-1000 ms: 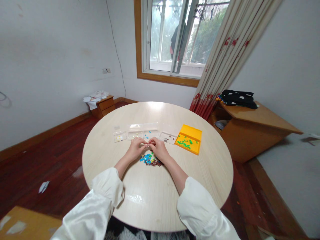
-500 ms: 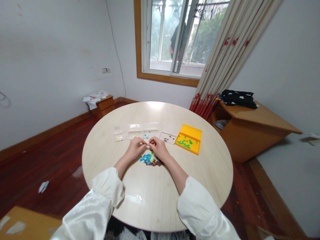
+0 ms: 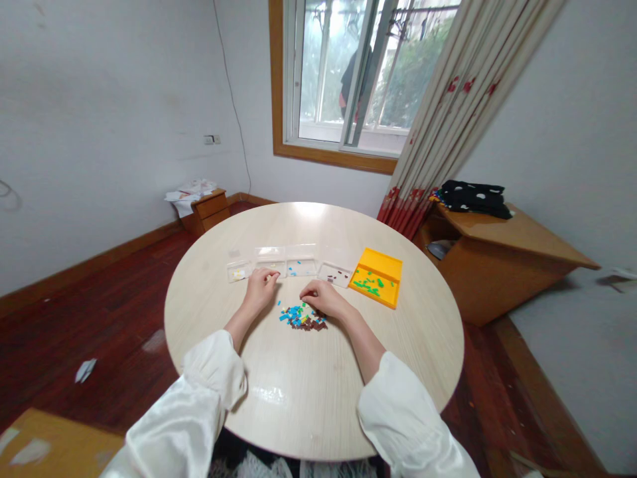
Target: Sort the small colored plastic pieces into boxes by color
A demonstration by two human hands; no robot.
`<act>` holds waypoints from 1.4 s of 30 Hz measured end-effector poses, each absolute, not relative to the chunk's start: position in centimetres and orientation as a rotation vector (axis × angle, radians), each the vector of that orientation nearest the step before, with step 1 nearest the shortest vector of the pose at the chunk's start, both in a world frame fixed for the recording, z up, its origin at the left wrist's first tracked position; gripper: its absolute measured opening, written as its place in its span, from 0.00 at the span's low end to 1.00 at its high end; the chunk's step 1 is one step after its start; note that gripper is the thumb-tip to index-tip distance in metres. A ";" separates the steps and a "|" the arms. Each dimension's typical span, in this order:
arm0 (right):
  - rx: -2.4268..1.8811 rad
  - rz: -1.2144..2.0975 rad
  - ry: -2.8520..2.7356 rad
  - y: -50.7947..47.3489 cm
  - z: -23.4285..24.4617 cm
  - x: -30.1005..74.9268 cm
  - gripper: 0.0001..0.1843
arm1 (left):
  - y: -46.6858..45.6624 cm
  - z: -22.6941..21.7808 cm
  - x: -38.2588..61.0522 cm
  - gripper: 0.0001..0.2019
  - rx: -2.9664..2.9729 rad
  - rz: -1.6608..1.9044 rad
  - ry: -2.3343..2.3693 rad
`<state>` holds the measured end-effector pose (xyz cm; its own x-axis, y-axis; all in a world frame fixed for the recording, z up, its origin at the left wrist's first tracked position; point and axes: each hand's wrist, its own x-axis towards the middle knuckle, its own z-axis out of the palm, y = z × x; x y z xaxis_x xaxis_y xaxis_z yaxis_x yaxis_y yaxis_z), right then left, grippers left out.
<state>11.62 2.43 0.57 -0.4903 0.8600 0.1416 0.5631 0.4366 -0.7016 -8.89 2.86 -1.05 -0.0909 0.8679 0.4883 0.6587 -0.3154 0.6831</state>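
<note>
A loose pile of small building bricks [image 3: 302, 318], blue, brown, green and yellow, lies mid-table. Over its far edge is my right hand [image 3: 323, 298], fingers bent down and pinched together; anything between the fingertips is too small to make out. My left hand [image 3: 260, 289] is at the front of a clear box [image 3: 271, 267] holding a few pale pieces. Its thumb and fingers are closed in a pinch, and what they hold, if anything, is hidden. Another clear box [image 3: 301, 267] with some blue bricks stands just right of that hand.
At the row's left end is a clear box [image 3: 239, 271] with yellowish pieces; further right, one [image 3: 334, 273] with dark brown bricks. A yellow open case [image 3: 375, 277] holds green bricks. All stand on a round pale table [image 3: 279, 425].
My hands were together above the pile's far side and have come apart. The left moved left and away toward the clear boxes; the right moved right and down to the pile.
</note>
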 end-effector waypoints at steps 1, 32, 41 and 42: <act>-1.206 0.824 -2.206 2.4 0.5 11.6 0.08 | 2.9 -1.1 -8.9 0.10 1.948 1.371 1.686; -1.268 0.778 -2.212 2.0 1.1 11.2 0.08 | 2.3 -0.3 -8.3 0.02 1.928 1.414 1.609; -1.280 0.800 -2.194 1.9 1.1 11.2 0.08 | 3.9 -0.1 -9.9 0.02 1.867 1.392 1.964; -1.278 0.799 -2.192 1.9 1.0 11.2 0.08 | 4.1 0.0 -10.0 0.02 1.852 1.392 1.988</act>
<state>11.17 1.90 1.04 -0.4507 0.8859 0.1094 0.6078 0.3944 -0.6892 -10.01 4.09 -0.04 -0.2616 0.8288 0.4947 0.7483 -0.1495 0.6463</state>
